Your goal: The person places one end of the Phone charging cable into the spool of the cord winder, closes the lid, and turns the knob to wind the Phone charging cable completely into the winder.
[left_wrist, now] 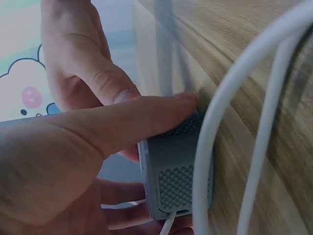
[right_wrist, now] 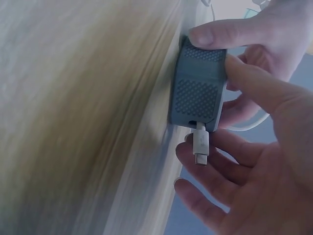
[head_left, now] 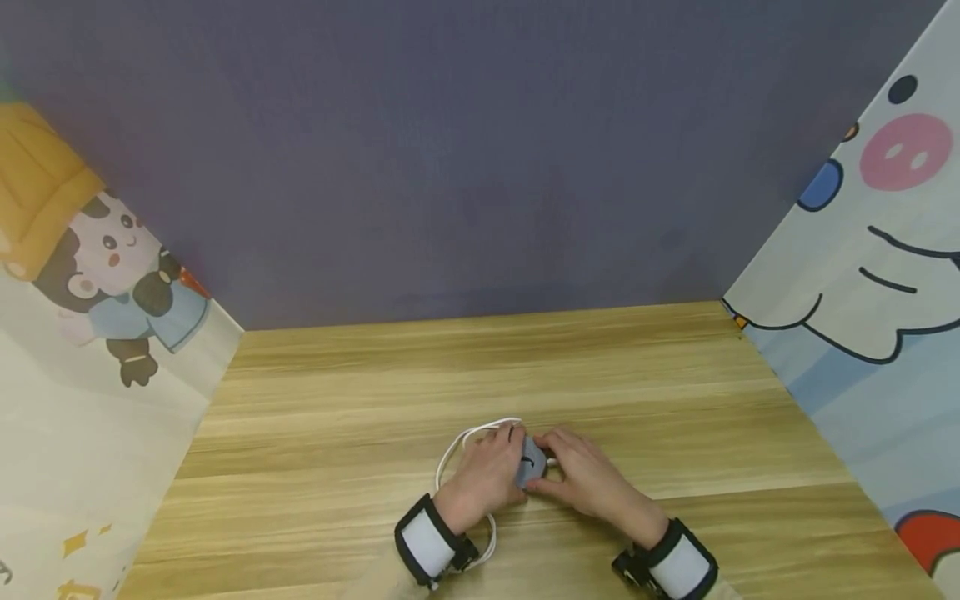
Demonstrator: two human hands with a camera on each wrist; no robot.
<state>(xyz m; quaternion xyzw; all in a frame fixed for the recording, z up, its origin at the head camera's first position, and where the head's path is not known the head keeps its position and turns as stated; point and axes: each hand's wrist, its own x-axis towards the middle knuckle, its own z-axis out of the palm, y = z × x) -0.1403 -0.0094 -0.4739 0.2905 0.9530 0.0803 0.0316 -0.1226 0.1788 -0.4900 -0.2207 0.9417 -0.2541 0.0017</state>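
A grey, six-sided cable case (head_left: 532, 463) with studded side panels sits between both hands over the wooden table. My left hand (head_left: 489, 468) grips its left side; in the left wrist view the thumb (left_wrist: 166, 110) lies across its near edge. From the right, my right hand (head_left: 592, 479) pinches the case with thumb and forefinger, its other fingers loosely bent. A white USB-C plug (right_wrist: 201, 144) sticks out of a slot at the case's right end. White cable (head_left: 450, 454) leaves the other end and loops around the left hand and wrist.
The wooden tabletop (head_left: 360, 375) extends around the hands. A dark grey-blue panel (head_left: 480, 167) rises at its back edge. Cartoon-printed panels flank it, on the left (head_left: 90, 433) and on the right (head_left: 847, 292).
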